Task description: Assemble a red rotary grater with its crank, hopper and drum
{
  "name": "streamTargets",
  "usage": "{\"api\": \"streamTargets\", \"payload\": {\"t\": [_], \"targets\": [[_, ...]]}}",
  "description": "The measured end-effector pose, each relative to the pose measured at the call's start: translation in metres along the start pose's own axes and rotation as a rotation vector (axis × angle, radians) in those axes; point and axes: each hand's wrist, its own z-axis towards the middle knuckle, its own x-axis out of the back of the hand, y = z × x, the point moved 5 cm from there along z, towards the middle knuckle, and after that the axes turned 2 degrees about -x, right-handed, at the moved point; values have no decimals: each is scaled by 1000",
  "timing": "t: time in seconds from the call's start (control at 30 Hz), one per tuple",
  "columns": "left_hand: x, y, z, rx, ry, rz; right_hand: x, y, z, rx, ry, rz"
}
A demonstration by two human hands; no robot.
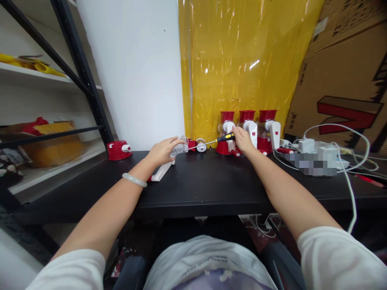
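My left hand [165, 151] is closed over a clear plastic part [179, 148] of a small red and white device lying on the black table [196, 185]; its white handle piece [161, 172] sticks out below the hand. My right hand [243, 140] grips a screwdriver [216, 141] with a yellow and black handle. The metal shaft points left toward the clear part and the small red and white pieces [196, 145] beside it.
Three assembled red and white devices [249, 129] stand in a row at the table's back, in front of yellow plastic sheeting. A red part [118, 150] sits at the left. White chargers and cables [320, 155] lie at the right. Metal shelving stands left, cardboard boxes right.
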Motion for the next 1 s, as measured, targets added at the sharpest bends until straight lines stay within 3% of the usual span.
{"api": "streamTargets", "payload": {"t": [0.13, 0.53, 0.7, 1.0], "targets": [[-1, -2, 0, 12, -4, -8, -3, 4, 4, -57, -12, 115], [-3, -3, 0, -13, 15, 39, -3, -4, -2, -20, -24, 23], [-3, -3, 0, -9, 17, 24, -5, 1, 2, -66, -40, 116], [-4, -3, 1, 1, 12, 15, -5, 3, 6, -41, 21, 104]]}}
